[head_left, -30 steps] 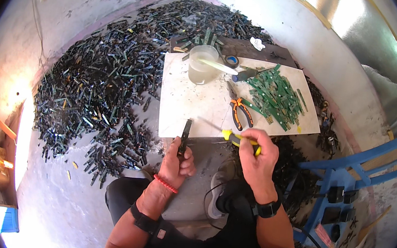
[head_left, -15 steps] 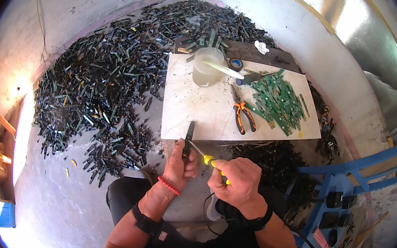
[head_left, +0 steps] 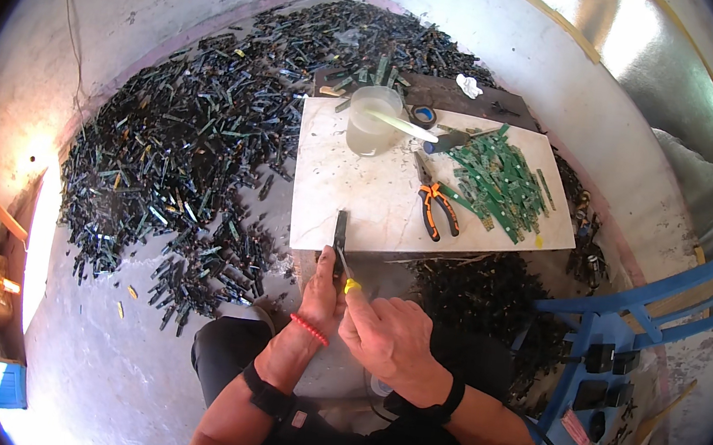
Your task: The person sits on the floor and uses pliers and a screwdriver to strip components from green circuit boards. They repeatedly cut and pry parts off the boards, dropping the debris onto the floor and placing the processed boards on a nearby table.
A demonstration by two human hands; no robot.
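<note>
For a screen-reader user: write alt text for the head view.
Seen from above, a person's left hand holds a dark strip upright at the edge of a white slab while the right hand works a yellow-handled tool against it. The slab carries orange-handled pliers, a clear cup and green circuit strips; dark strips cover the floor.

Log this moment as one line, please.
left hand: holds dark strip upright | right hand: yellow-handled tool at strip | pliers on white board

grey concrete floor point(head_left: 94, 368), plastered walls point(head_left: 114, 37) (stained), blue chair point(head_left: 627, 315), sunlight at left.
</note>
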